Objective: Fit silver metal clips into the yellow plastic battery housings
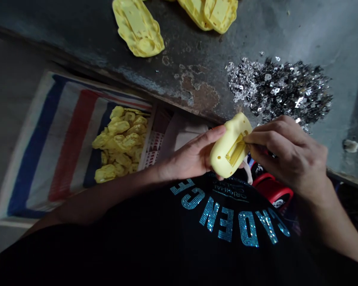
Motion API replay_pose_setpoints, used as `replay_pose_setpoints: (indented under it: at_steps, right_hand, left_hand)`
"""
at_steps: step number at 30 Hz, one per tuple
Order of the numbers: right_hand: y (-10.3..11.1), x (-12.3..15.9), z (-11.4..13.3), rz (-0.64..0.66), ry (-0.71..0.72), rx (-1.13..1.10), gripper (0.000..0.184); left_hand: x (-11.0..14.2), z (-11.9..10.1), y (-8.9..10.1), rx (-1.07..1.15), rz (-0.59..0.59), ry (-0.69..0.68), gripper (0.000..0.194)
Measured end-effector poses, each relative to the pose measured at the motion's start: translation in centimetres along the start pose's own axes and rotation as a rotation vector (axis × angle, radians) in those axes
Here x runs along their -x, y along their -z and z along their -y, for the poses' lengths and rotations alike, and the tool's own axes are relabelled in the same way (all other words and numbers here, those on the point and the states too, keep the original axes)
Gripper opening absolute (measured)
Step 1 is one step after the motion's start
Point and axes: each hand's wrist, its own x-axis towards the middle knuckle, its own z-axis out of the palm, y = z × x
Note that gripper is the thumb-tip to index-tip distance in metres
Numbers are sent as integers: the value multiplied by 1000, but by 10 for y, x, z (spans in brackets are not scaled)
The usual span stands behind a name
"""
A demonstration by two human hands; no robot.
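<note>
Casing (223, 159) of yellow plastic (slotted) between left hand (191, 155) and right hand (289, 155).

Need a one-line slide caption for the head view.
Left hand and right hand hold a yellow molded plastic part beside a heap of silver flakes on a worn metal bench.

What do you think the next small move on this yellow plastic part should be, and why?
Probably keep the yellow moulded plastic part steady in the left hand while the fingertips of the right hand work at its rectangular recess, since they already rest on its edge.
</note>
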Motion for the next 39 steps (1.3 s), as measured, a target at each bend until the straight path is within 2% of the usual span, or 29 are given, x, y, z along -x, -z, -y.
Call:
replay_pose_setpoints:
  at_steps: [3, 7, 9, 13, 16, 18, 20, 22, 24, 28, 31, 35, 39]
  right_hand:
    - [1, -2, 0, 26, 32, 18, 24]
    - [2, -4, 2, 12, 33, 9, 27]
    - [1, -2, 4, -14, 0, -30, 29]
    - [-2, 8, 7, -128, -108, -148, 35]
    - [-8, 15, 4, -239, -222, -223, 31]
    - [-15, 19, -1, -226, -314, -297, 33]
    - [-23, 23, -6, -157, -394, -404, 44]
    - [-32, 27, -8, -110, -439, -510, 55]
    - [-42, 32, -4, -141, -477, -568, 59]
    - [-64, 46, 15, -357, -526, -555, 62]
    - [-76, 60, 27, -485, -544, -491, 65]
    - [-83, 75, 34, -520, -578, -466, 72]
    - [-80, 77, 35, -528, -589, -446, 72]
  left_hand:
    - [0, 1, 2, 15, -1, 16, 82]
    - [0, 2, 2, 21, -85, 55, 94]
    - [0, 2, 1, 28, -122, 51, 92]
    - [-2, 2, 0, 74, -111, 21, 80]
    - [-2, 2, -1, 63, -104, -26, 79]
    - [-2, 2, -5, 18, -173, -75, 80]
    - [0, 2, -11, -31, -238, -127, 80]
    - [6, 1, -17, -84, -257, -168, 75]
    - [14, 0, -22, -168, -261, -188, 70]
    - [31, -4, -25, -424, -314, -82, 64]
    - [34, -4, -25, -518, -313, -1, 60]
    - [23, -5, -26, -464, -301, 31, 56]
    - [11, -6, -27, -359, -290, 60, 42]
